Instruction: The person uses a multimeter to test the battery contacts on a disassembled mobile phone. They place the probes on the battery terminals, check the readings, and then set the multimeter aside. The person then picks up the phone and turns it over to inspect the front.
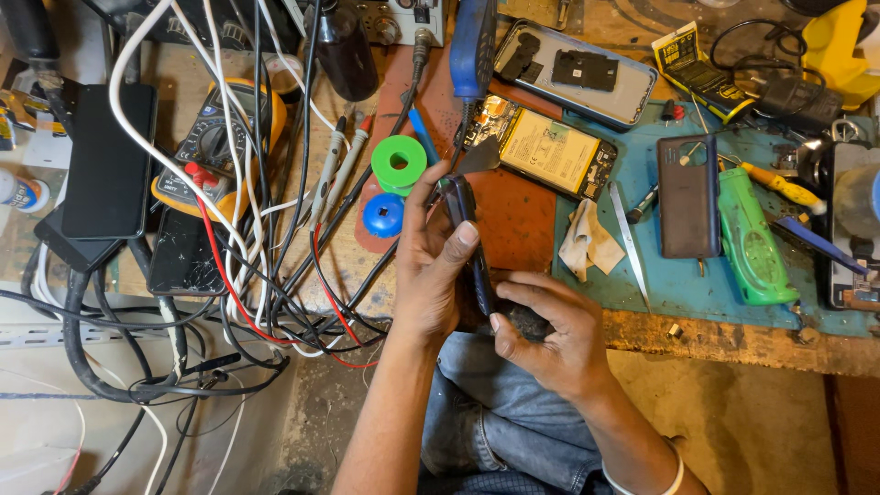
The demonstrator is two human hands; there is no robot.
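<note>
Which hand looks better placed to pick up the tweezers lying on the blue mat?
Probably the right hand: it is nearer the tweezers and only steadies the dark phone's lower end, while the left hand wraps around its body.

A phone repair workshop: an opened phone [548, 147] at twelve o'clock, a yellow multimeter [218, 147] with tangled leads at ten, tweezers [629, 240] and a screwdriver [779, 187] on the teal mat [697, 284] at two.
</note>
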